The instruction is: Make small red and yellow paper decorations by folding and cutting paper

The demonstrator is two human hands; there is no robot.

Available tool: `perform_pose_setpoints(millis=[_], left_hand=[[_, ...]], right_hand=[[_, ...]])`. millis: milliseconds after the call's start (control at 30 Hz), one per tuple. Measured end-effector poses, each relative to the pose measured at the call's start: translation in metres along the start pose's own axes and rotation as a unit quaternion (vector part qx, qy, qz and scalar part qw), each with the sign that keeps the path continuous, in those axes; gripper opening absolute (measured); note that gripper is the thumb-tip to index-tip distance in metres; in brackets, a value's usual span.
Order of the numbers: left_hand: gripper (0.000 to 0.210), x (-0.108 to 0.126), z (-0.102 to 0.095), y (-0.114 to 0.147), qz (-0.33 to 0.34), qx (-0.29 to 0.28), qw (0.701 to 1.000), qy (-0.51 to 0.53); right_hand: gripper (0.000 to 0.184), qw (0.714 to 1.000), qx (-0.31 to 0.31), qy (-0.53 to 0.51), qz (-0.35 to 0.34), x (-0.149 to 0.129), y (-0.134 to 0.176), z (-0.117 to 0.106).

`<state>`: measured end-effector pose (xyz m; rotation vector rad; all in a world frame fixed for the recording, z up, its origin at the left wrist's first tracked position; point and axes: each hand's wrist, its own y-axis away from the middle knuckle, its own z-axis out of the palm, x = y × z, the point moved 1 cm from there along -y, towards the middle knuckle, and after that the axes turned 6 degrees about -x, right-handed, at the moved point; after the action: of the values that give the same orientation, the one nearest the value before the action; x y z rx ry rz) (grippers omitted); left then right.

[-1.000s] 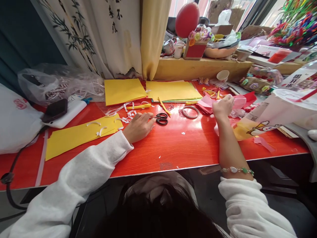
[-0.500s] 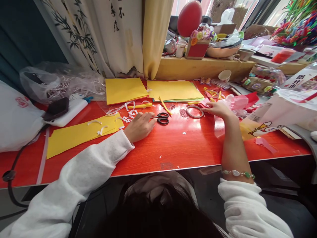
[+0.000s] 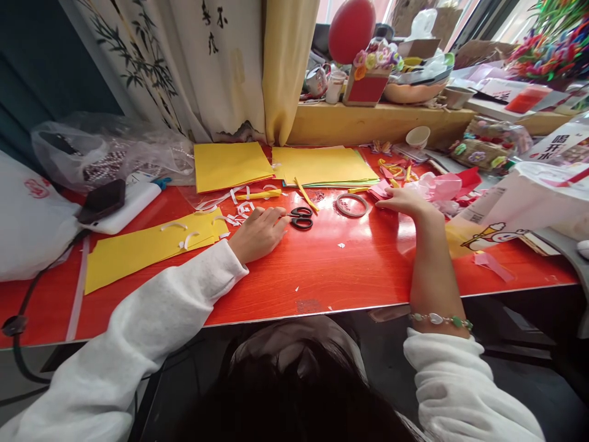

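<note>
My left hand [image 3: 261, 233] is closed around the blade end of a pair of small scissors [image 3: 302, 218]. Their black handle loops point right on the red table, and the blades are mostly hidden by my fingers. My right hand [image 3: 405, 202] rests at the right, palm down, fingers stretched out beside folded pink paper [image 3: 380, 189]. Just left of its fingertips lies a roll of tape [image 3: 352, 205], flat and apart from the hand. White paper scraps [image 3: 243, 212] and yellow strips [image 3: 306, 195] lie beyond my left hand.
Yellow paper sheets [image 3: 234, 166] and a second stack [image 3: 324, 164] lie at the back. Long yellow pieces [image 3: 147, 247] are at left, near a phone [image 3: 102, 201]. A plastic cup [image 3: 506, 209] stands at right before crumpled pink paper [image 3: 437, 189]. The table [image 3: 294, 276] ends in front of me.
The tape roll has slid a little left, away from my right fingertips, which were touching it or very near it. My left hand stays at the scissors. The view has shifted slightly.
</note>
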<state>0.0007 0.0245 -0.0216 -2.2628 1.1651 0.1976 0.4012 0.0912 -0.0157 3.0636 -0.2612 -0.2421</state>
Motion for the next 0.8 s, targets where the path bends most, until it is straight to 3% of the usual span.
perform_pose_setpoints(millis=[100,300,500,667,733,800], left_hand=[[0.029,0.000,0.000,0.000,-0.002,-0.008,1.000,0.005],[0.030,0.000,0.002,0.000,-0.008,-0.017,0.999,0.035],[0.029,0.000,0.002,0.001,0.003,-0.016,1.000,0.023],[0.029,0.001,0.001,0.001,-0.008,-0.023,0.998,0.053],[0.029,0.001,-0.001,0.000,-0.027,-0.029,0.995,0.086],[0.029,0.001,-0.003,-0.002,-0.063,-0.028,0.988,0.138]], right_hand=[[0.030,0.996,-0.057,0.072,0.000,-0.005,-0.003,0.000],[0.031,0.993,-0.004,0.116,0.021,-0.016,-0.003,0.002],[0.029,0.986,0.143,0.006,0.080,-0.012,0.006,0.003],[0.037,0.962,0.248,-0.072,0.092,-0.026,0.017,-0.015],[0.032,0.929,0.278,-0.243,0.025,-0.043,0.021,-0.022],[0.025,0.832,0.243,-0.495,-0.067,-0.070,0.028,-0.022]])
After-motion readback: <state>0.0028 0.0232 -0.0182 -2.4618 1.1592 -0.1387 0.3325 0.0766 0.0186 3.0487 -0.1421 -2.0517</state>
